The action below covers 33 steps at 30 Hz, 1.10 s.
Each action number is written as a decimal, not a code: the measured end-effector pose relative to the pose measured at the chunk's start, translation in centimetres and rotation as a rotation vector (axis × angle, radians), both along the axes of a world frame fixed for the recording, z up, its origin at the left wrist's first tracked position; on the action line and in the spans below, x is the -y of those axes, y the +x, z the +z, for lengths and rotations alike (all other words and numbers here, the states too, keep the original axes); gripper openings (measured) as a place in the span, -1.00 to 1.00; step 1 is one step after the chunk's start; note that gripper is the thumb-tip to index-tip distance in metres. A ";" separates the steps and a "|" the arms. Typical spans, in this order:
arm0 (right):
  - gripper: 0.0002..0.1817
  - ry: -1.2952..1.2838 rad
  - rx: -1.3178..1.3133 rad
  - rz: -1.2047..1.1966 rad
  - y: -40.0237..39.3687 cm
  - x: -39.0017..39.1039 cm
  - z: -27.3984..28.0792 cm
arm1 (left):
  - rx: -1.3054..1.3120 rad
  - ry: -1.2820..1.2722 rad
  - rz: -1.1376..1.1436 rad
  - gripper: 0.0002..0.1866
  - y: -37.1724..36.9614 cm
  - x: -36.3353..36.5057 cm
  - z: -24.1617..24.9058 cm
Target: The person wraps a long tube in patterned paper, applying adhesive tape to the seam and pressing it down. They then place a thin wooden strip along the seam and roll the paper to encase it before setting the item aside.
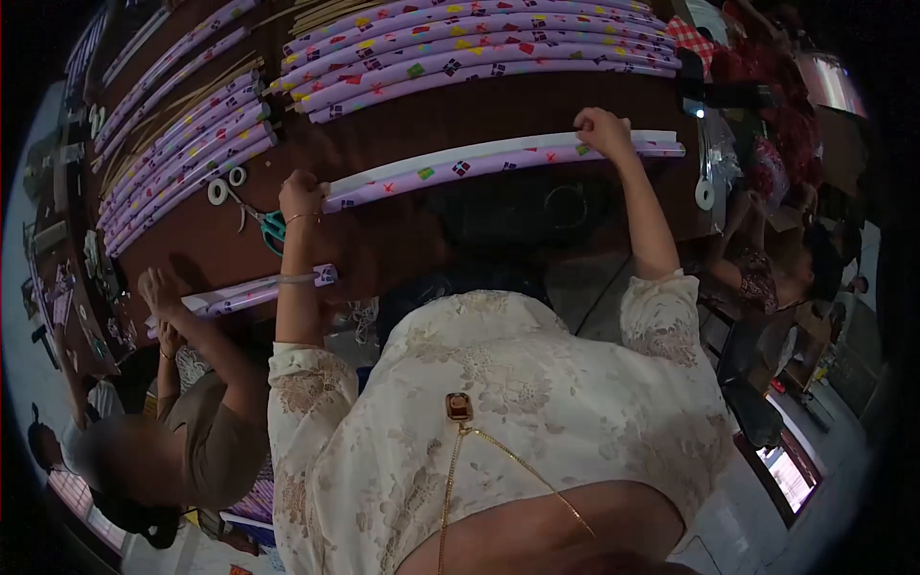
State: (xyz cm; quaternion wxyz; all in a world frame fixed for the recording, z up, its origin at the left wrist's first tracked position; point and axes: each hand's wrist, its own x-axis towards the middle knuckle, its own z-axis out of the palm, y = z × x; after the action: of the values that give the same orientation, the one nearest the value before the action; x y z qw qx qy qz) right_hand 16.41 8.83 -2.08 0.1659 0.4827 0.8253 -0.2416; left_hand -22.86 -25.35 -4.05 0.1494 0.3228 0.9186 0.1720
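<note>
A long roll of lilac printed wrapping paper (479, 168) lies across the table in front of me, with a white strip showing along its far edge. My left hand (301, 196) is closed on the roll's left end, and its fingertips are partly hidden. Toward the right end, my right hand (606, 132) is closed with its fingers curled at the paper's far edge; the roll's tip extends beyond it. Teal-handled scissors (272, 230) and a white tape roll (218, 192) lie just left of my left hand.
Several finished lilac rolls (479, 48) lie along the far side, with another stack (192, 158) at left. A co-worker's hand (161, 292) works on a similar roll (254, 295) close to my left arm. Another tape roll (704, 195) sits at the table's right edge.
</note>
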 end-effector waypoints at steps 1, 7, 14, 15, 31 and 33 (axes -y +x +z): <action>-0.81 0.034 -0.212 0.081 -0.8 0.7 0.0 | 0.027 0.023 -0.035 -0.77 0.2 0.1 -0.2; -0.82 -0.095 -0.457 0.269 -3.3 2.9 -0.3 | 0.059 0.199 -0.152 -0.87 -0.1 0.9 -0.8; -0.84 -0.113 -0.394 0.381 -2.7 2.9 -0.3 | 0.107 0.093 -0.435 -0.77 -0.4 0.6 1.3; -0.85 -0.107 -0.401 0.398 -2.7 2.9 -0.2 | 0.109 0.093 -0.435 -0.77 -0.5 0.6 1.2; -0.90 -0.069 -0.457 0.401 -1.9 3.5 1.0 | -0.051 0.074 -0.453 -0.85 0.6 0.6 2.2; -0.89 -0.064 -0.408 0.423 -2.1 3.5 1.1 | -0.070 0.080 -0.438 -0.86 0.7 0.7 2.3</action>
State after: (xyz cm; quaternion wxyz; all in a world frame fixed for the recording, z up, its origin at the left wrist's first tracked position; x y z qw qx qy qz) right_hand 14.33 5.37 -1.01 0.0586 0.2360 0.9158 -0.3196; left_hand -22.19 -26.02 -1.75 0.1385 0.5258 0.8238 0.1606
